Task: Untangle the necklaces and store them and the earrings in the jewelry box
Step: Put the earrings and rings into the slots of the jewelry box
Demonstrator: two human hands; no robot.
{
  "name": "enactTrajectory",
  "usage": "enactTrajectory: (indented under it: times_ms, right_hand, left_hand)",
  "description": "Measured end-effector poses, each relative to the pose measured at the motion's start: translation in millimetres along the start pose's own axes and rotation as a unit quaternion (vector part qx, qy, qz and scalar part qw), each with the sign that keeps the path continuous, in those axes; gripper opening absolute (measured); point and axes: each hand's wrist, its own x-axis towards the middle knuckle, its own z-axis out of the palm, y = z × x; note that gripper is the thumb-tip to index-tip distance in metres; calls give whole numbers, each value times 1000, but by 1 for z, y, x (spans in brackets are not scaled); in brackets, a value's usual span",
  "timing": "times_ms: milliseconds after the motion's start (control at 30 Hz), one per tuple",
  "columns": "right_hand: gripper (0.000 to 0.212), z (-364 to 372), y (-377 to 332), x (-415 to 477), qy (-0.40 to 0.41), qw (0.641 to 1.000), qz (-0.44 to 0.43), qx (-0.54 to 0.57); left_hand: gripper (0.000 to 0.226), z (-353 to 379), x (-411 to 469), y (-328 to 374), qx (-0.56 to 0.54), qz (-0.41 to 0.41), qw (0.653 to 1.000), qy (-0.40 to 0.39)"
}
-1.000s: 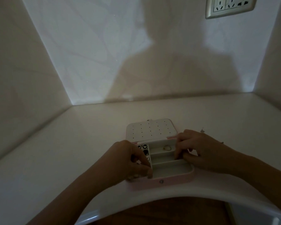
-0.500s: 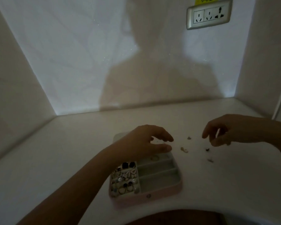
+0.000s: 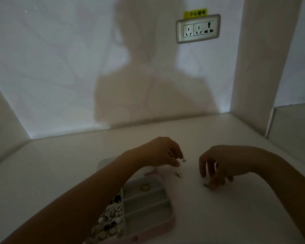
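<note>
Jewelry box (image 3: 148, 221) open, pink, left section crowded with studs (image 3: 109, 221); left hand (image 3: 164, 154) pinches one earring (image 3: 184, 160); right hand (image 3: 222, 162) grip unclear.

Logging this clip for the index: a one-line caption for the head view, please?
Left hand pinches an earring over the table; right hand reaches for a loose piece; box lies open.

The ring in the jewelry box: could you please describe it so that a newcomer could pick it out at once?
On the white counter, the open pink-edged jewelry box sits at the near edge. Its right side has long pale compartments, and the ring lies in the farthest one. It is a lone thin hoop there, unlike the jewelry crowding the left column.
</note>
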Motion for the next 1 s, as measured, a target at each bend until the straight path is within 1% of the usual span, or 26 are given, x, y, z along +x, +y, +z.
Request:
enactTrajectory:
  times_ms: [133,233,333,467,567,667,767,800,867,933,1000]
  right_hand:
    - [10,5,-3,5,1,999,-38,8]
    - [10,6,-4,6,4,998,-56,9]
    - [6,6,-3,6,13,998,-58,15]
    - [8,6,1,9,28,998,-56,1]
    - [9,6,2,11,44,997,-59,-8]
    - [15,6,3,12,53,997,-61,-3]
    - [20,6,0,8,69,996,-62,14]
    - [21,6,-2,8,90,993,-68,15]
    - [22,5,-9,7,169,980,-99,25]
    - [20,8,-17,7,257,953,-146,71]
    - [14,14,-27,6,302,924,-197,123]
  left_hand:
    - [31,-2,19,-5,2,-22,1000,-21]
    - [32,2,30,-8,-11,-31,999,-39]
    - [26,6,36,-9,-27,-22,999,-18]
    - [19,11,41,-8,-29,-13,999,13]
    - [17,13,42,-9,-54,-27,998,20]
    - [18,11,39,-10,-56,-40,997,29]
    - [19,4,28,-7,-102,-60,991,67]
    - [20,1,22,-5,-133,-71,985,79]
    - [20,-5,6,-1,-190,-88,973,98]
    - [18,-9,-13,4,-240,-98,959,112]
    - [14,-12,-34,8,-284,-112,945,119]
